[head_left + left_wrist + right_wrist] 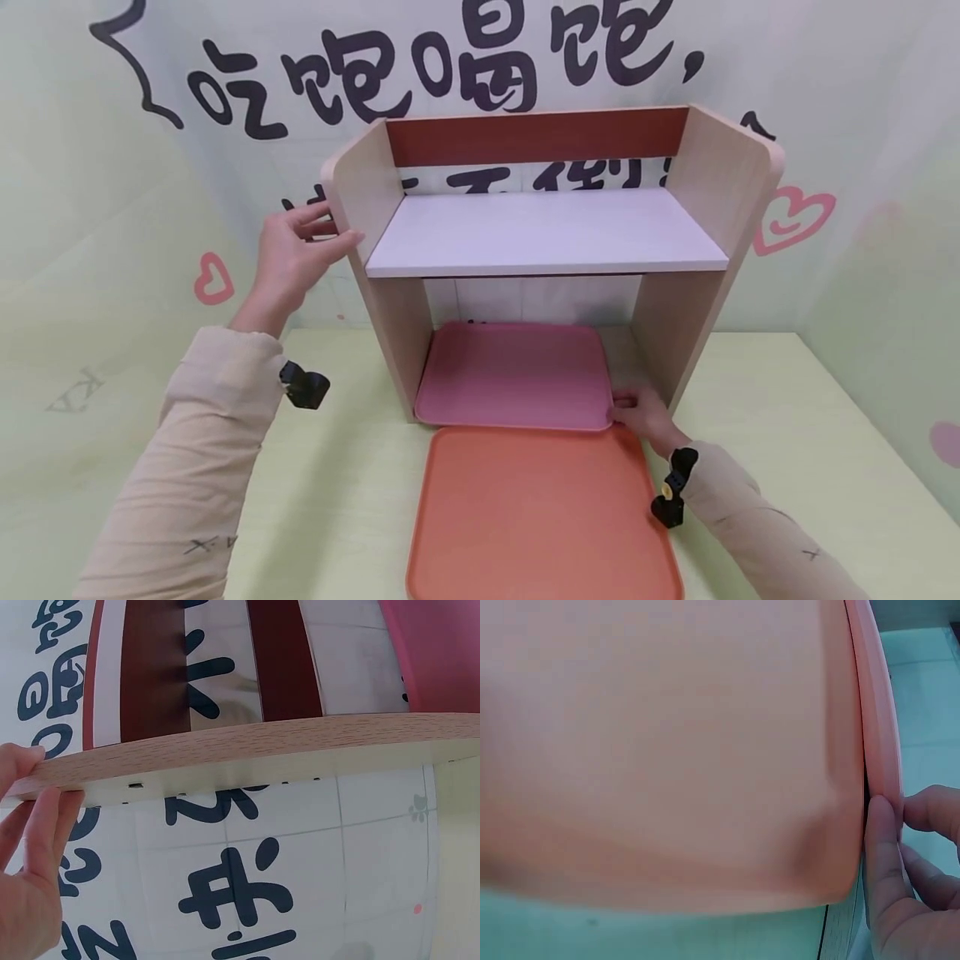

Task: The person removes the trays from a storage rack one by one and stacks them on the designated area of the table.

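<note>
A small wooden desktop shelf (pixel 543 233) stands against the wall. My left hand (pixel 296 254) grips the upper front edge of its left side panel; in the left wrist view the thumb and fingers lie on opposite faces of this panel (pixel 255 746). A pink tray (pixel 517 375) lies in the shelf's lower opening, close to the left panel. At its front right corner my right hand (pixel 647 417) pinches the rim, as the right wrist view shows with the pink rim (pixel 881 720) between fingers and thumb. An orange tray (pixel 540 517) lies directly in front of the pink one.
Both trays and the shelf are on a pale table (pixel 795 417). Behind stands a white wall (pixel 255 183) with large black lettering and pink hearts. The shelf's right panel (pixel 678 325) rises close beside my right hand.
</note>
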The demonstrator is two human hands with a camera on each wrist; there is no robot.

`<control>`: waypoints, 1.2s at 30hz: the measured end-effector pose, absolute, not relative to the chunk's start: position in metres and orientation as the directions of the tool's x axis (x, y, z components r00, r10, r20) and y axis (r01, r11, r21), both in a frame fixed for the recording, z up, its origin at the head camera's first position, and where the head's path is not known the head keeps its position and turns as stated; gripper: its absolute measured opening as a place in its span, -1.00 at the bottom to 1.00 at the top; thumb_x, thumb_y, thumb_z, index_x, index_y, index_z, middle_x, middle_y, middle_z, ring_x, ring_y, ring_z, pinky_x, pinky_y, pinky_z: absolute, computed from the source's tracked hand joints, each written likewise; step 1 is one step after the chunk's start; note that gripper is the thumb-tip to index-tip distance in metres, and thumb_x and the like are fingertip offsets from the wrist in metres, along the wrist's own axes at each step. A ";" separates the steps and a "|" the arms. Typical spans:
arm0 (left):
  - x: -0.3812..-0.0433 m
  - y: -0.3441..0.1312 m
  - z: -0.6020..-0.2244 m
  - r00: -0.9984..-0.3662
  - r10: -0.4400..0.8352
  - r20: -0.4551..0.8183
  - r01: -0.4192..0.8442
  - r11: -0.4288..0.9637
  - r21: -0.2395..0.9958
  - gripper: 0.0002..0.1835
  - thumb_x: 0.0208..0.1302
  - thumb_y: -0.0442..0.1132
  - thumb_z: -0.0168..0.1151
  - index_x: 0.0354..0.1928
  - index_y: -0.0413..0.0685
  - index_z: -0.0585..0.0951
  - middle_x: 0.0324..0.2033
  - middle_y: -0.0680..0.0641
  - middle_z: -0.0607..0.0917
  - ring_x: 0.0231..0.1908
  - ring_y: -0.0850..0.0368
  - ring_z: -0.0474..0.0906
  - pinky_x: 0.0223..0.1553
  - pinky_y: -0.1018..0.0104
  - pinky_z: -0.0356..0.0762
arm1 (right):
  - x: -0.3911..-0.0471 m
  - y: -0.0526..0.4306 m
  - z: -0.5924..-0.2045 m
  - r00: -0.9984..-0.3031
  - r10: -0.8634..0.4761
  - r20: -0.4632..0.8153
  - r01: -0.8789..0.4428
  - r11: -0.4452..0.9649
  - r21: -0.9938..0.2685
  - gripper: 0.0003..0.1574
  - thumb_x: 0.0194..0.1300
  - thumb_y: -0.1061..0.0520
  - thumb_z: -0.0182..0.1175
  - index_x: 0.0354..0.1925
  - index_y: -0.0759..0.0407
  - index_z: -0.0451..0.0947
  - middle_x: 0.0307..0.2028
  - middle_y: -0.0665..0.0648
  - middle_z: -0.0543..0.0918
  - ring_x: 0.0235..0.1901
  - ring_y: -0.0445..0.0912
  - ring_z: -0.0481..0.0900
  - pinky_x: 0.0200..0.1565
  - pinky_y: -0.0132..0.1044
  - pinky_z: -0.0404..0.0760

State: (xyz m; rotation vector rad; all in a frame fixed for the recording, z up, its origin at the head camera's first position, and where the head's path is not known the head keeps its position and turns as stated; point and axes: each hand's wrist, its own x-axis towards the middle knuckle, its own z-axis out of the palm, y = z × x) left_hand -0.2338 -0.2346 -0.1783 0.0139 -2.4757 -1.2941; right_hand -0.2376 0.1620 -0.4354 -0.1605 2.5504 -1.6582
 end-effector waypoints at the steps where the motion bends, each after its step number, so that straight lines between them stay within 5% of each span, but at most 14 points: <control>1: -0.234 -0.235 -0.179 -0.940 -0.167 0.298 0.149 0.585 0.797 -0.38 0.04 0.02 0.24 0.18 0.01 0.40 0.04 -0.16 0.47 -0.03 -0.03 0.45 -0.07 0.13 0.44 | -0.235 0.162 -0.436 -0.990 -0.139 -0.017 -0.043 0.419 -0.907 -0.62 0.08 0.32 0.17 -0.11 0.49 0.44 -0.32 0.30 0.56 -0.41 -0.06 0.51 -0.34 -0.32 0.57; 36: -0.236 -0.236 -0.182 -0.935 -0.165 0.314 0.164 0.584 0.795 -0.39 0.05 0.01 0.24 0.17 0.01 0.41 0.03 -0.15 0.46 -0.05 -0.03 0.47 -0.08 0.16 0.46 | -0.163 0.146 -0.434 -0.988 -0.002 -0.155 0.151 0.231 -0.961 -0.44 0.11 0.32 0.15 0.07 0.55 0.29 -0.19 0.34 0.54 -0.27 -0.02 0.56 -0.27 -0.28 0.58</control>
